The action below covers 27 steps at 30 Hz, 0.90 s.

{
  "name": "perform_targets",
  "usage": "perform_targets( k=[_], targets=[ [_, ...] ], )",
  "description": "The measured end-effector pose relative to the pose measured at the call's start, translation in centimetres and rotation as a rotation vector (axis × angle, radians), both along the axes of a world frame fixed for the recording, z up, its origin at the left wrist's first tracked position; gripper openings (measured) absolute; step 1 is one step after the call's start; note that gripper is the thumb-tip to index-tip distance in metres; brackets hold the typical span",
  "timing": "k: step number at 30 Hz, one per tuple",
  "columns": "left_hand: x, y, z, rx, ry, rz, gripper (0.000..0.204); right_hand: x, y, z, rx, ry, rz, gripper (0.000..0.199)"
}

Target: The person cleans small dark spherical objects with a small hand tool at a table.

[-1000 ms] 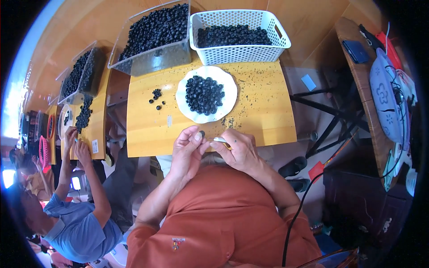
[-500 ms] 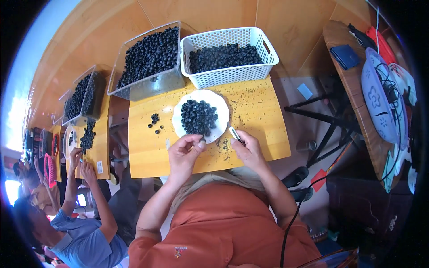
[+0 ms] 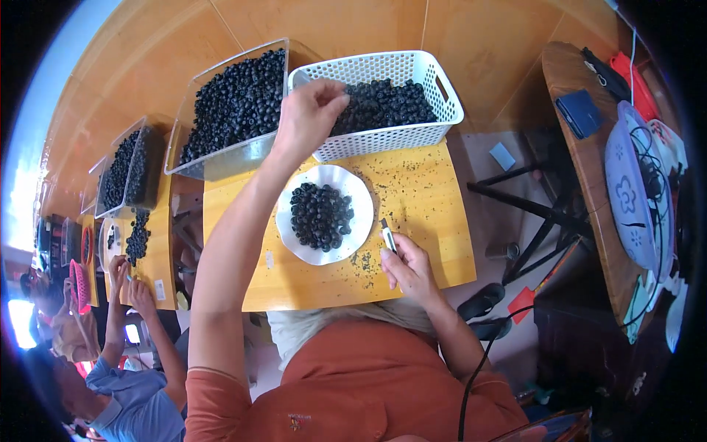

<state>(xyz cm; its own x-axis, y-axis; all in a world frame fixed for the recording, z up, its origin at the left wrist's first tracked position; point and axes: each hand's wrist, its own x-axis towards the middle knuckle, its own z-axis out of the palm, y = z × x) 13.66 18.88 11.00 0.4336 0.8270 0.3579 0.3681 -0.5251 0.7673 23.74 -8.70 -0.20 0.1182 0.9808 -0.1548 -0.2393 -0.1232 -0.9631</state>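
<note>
My left hand [image 3: 313, 110] is raised over the left end of a white perforated basket [image 3: 383, 145], fingers pinched together; whatever they hold, if anything, is hidden. Inside the basket lie many dark round berry-like pieces [image 3: 390, 105]. On the table, a white scalloped plate [image 3: 356, 237] carries a heap of similar dark pieces [image 3: 321, 215]. To the right of the plate, my right hand [image 3: 412, 269] is closed around a small white-handled knife [image 3: 388, 236], its dark tip pointing away from me.
A clear plastic bin [image 3: 228, 168] full of dark pieces stands left of the basket. Dark crumbs litter the yellow wooden table [image 3: 434, 221]. At the left, a co-worker in a blue shirt [image 3: 140, 401] works at another table. A side table [image 3: 582, 166] with a lilac basin [image 3: 626, 199] stands right.
My left hand has gone from the plate's near edge, where it pinched a dark piece, up and away to the basket. My right hand keeps the knife beside the plate. The view has shifted slightly.
</note>
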Motion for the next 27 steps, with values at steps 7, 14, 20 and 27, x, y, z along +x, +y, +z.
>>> perform_targets(
  k=[7, 14, 20, 27],
  targets=[
    [-2.0, -3.5, -1.6, -0.039, 0.032, -0.08, 0.018, 0.6, 0.1, -0.6, -0.007, 0.054, -0.029, 0.036],
    [-9.1, -8.5, -5.2, -0.012, 0.152, -0.074, 0.016, 0.6, 0.2, -0.6, -0.011, 0.045, 0.003, 0.042],
    [-11.4, -10.3, -6.1, -0.002, 0.284, -0.089, 0.022, 0.5, 0.0, -0.7, 0.012, 0.029, 0.022, 0.044],
    [-10.3, -10.4, -6.2, 0.164, 0.454, -0.157, 0.018, 0.4, -0.1, -0.5, 0.015, 0.0, 0.011, 0.044]
  ],
)
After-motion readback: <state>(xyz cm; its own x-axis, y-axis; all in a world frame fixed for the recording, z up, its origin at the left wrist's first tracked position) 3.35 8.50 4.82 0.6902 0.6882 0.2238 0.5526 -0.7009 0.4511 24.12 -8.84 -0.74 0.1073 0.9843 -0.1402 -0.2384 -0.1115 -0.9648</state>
